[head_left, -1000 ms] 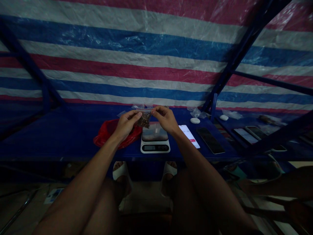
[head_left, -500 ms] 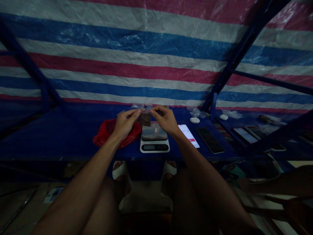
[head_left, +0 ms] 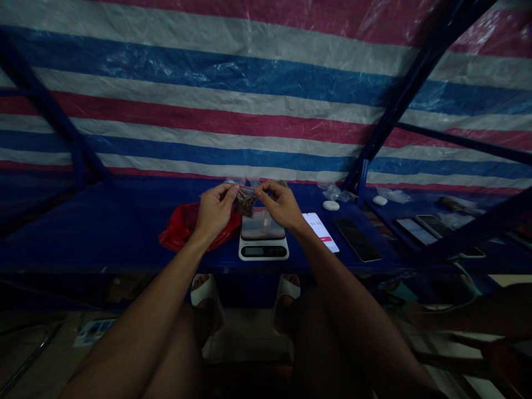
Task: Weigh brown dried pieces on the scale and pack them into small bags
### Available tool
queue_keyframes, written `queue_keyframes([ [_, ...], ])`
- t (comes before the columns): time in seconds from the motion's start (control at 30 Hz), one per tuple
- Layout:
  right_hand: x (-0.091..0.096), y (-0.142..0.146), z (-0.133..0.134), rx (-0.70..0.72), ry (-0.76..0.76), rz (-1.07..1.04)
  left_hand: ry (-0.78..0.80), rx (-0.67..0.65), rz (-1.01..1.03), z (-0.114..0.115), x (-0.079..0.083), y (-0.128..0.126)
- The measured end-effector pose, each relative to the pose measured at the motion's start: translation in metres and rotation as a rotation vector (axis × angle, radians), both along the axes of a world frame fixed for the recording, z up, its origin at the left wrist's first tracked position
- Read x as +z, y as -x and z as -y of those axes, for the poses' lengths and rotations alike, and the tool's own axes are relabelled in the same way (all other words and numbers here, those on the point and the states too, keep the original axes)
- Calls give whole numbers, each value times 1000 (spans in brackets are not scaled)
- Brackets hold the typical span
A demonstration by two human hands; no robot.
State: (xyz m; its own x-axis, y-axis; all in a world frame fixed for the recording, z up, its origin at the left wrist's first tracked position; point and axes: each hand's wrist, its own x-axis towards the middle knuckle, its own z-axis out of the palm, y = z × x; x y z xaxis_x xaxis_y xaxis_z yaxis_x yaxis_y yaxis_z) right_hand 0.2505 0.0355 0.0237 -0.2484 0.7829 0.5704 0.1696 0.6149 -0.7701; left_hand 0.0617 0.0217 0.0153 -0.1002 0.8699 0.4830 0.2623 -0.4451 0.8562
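A small clear plastic bag (head_left: 245, 200) with dark brown bits inside hangs between both my hands, above a white kitchen scale (head_left: 263, 241). My left hand (head_left: 215, 209) pinches the bag's top left edge. My right hand (head_left: 279, 203) pinches the top right edge. Both hands are closed on the bag's mouth. The scale's platform holds something pale that I cannot make out. A red plastic bag (head_left: 183, 227) lies crumpled just left of the scale, under my left wrist.
All this sits on a low blue shelf (head_left: 103, 233) with blue metal posts (head_left: 363, 180). Two phones (head_left: 322, 231) (head_left: 357, 238) lie right of the scale; more phones (head_left: 418, 230), small white discs (head_left: 331, 205) and clear bags lie farther right. A striped tarp hangs behind. Another person's arm (head_left: 490, 316) shows at lower right.
My two hands have shifted slightly while still pinching the bag's mouth; the bag has tilted a little to the left. Nothing else has moved.
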Motion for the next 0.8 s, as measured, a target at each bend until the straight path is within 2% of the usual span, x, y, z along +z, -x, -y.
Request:
queue_keyframes([
  [0.13, 1, -1, 1, 5, -12, 15, 3, -16, 20, 2, 1, -1],
  [0.27, 1, -3, 0, -37, -24, 28, 33, -121, 78, 5, 3, -2],
  [0.37, 1, -3, 0, -14, -18, 11, 57, -170, 123, 6, 3, -3],
  [0.53, -1, 2, 1, 40, 35, -28, 68, -179, 144, 8, 4, -3],
  [0.8, 6, 3, 5, -3, 15, 5, 62, -165, 55, 10, 9, -2],
])
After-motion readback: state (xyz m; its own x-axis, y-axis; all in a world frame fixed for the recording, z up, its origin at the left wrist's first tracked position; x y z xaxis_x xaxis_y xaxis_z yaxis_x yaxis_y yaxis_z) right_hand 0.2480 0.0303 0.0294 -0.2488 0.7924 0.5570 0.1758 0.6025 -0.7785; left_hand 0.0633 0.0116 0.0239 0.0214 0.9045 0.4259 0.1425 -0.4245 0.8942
